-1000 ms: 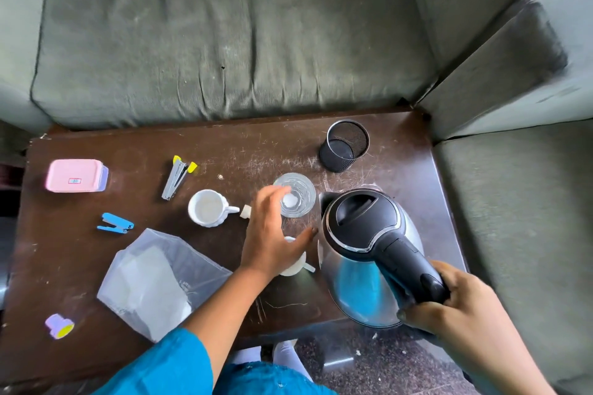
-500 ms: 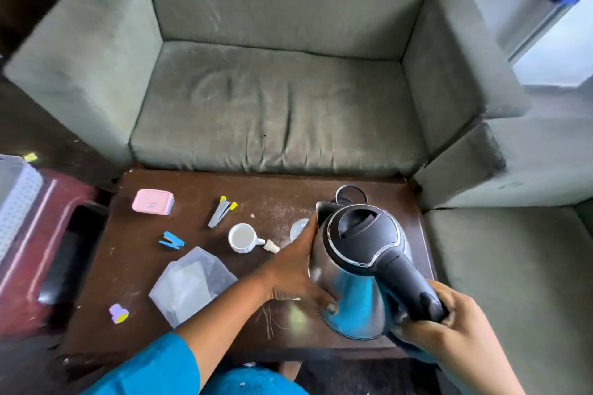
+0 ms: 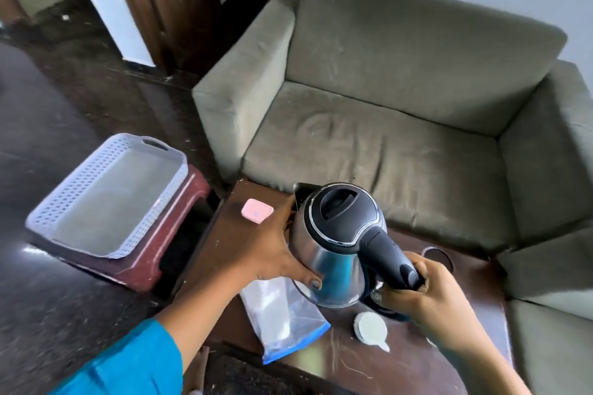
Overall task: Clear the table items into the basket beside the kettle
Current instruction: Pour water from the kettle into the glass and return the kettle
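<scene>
A steel kettle (image 3: pixel 327 253) with a black lid is held in the air above the brown table (image 3: pixel 401 359). My right hand (image 3: pixel 417 295) grips its black handle. My left hand (image 3: pixel 272 250) presses flat against the kettle's left side, thumb under its base. A grey perforated basket (image 3: pixel 57 205) lies empty on a maroon stool (image 3: pixel 154 263) to the left of the table. On the table lie a pink box (image 3: pixel 256 211), a clear zip bag (image 3: pixel 282 321) and a white cup (image 3: pixel 370 327). Other small items are hidden behind the kettle and my hands.
A green sofa (image 3: pixel 401 144) stands behind the table, and another green seat (image 3: pixel 552 314) stands at the right. A black mesh cup (image 3: pixel 438 255) sits at the table's far right. Dark floor lies to the left, with a doorway beyond.
The view has swung left and up, bringing the basket and stool into sight. My left hand went from the small cups to the kettle's side. The kettle has been lifted and carried leftward.
</scene>
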`<action>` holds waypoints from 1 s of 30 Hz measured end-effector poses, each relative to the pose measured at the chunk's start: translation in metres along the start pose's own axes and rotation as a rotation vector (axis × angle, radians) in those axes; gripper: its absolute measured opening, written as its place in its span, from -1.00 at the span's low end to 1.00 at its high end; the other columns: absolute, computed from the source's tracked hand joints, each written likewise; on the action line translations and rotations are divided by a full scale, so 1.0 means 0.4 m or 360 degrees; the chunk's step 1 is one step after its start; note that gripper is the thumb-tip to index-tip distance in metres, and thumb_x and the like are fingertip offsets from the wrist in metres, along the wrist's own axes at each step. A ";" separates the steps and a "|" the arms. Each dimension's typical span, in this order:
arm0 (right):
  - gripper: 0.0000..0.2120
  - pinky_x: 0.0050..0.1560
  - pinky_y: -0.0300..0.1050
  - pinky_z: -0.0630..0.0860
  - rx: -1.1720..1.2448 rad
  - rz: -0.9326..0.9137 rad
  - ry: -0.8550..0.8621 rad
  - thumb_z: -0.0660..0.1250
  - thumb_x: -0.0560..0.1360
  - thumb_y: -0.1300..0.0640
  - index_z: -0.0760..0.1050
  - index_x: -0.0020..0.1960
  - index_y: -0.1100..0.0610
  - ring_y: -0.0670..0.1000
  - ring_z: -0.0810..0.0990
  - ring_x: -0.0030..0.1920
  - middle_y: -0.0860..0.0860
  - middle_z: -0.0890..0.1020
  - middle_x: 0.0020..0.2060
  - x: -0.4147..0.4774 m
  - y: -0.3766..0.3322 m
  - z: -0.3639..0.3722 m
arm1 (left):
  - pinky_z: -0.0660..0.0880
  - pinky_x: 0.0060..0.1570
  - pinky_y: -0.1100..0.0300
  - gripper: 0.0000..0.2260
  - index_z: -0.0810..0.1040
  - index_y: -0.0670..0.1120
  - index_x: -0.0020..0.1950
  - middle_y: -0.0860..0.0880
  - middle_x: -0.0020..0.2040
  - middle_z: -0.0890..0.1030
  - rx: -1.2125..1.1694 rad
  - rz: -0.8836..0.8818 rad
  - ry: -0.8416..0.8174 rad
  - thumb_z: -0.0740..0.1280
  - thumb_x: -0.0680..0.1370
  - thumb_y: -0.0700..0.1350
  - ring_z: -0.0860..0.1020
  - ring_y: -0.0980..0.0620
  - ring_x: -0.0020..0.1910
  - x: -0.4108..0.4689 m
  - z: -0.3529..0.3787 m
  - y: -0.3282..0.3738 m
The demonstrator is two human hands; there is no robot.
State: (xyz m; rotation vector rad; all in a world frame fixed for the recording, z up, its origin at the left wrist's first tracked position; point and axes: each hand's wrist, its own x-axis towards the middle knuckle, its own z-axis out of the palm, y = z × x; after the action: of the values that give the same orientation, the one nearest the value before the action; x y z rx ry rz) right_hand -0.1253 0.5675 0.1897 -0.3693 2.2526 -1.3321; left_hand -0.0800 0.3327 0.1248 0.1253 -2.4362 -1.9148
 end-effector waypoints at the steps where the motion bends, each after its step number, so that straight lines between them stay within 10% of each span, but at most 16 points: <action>1: -0.76 -0.33 -0.09 0.23 -0.0030 -0.0020 -0.0042 0.41 0.12 0.22 0.39 -0.30 0.23 -0.05 0.30 -0.39 -0.05 0.38 -0.47 0.020 -0.023 0.029 | 0.28 0.12 0.57 -0.01 0.28 0.26 0.30 0.44 0.23 0.41 0.0067 0.0032 0.0072 0.66 -0.05 0.02 0.35 0.45 0.23 -0.010 -0.042 -0.006; 5: -0.76 -0.37 -0.16 0.35 -0.0205 -0.0097 -0.0210 0.48 0.24 0.29 0.48 -0.30 0.02 -0.10 0.36 -0.43 -0.10 0.45 -0.50 0.122 -0.135 0.200 | 0.34 0.33 0.16 0.03 0.28 0.23 0.33 0.21 0.28 0.47 0.0044 -0.0001 0.0248 0.66 -0.07 0.03 0.39 0.20 0.31 -0.054 -0.258 -0.062; 17: -0.76 -0.38 -0.33 0.33 -0.0787 -0.0429 -0.0496 0.48 0.21 0.16 0.45 -0.27 -0.05 -0.22 0.40 -0.46 -0.16 0.46 -0.53 0.449 -0.394 0.761 | 0.34 -0.08 0.61 -0.02 0.21 0.39 0.25 0.49 0.19 0.38 0.0310 -0.0151 0.0749 0.60 -0.09 0.20 0.38 0.45 0.17 -0.201 -0.838 -0.310; 30: -0.76 -0.37 -0.40 0.35 -0.0467 -0.0232 -0.0695 0.50 0.30 0.18 0.49 -0.13 -0.01 -0.17 0.46 -0.37 -0.14 0.53 -0.39 0.596 -0.363 1.223 | 0.41 0.15 0.31 0.09 0.17 0.21 0.33 0.20 0.16 0.50 0.0309 -0.0615 0.0482 0.61 -0.10 -0.09 0.47 0.17 0.17 -0.264 -1.218 -0.559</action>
State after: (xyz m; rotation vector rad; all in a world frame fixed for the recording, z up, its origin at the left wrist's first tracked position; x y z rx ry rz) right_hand -0.0645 0.0241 0.0548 -0.8524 2.0699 -0.8742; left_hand 0.0737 -0.1822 0.0248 0.8819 -2.5100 -1.6126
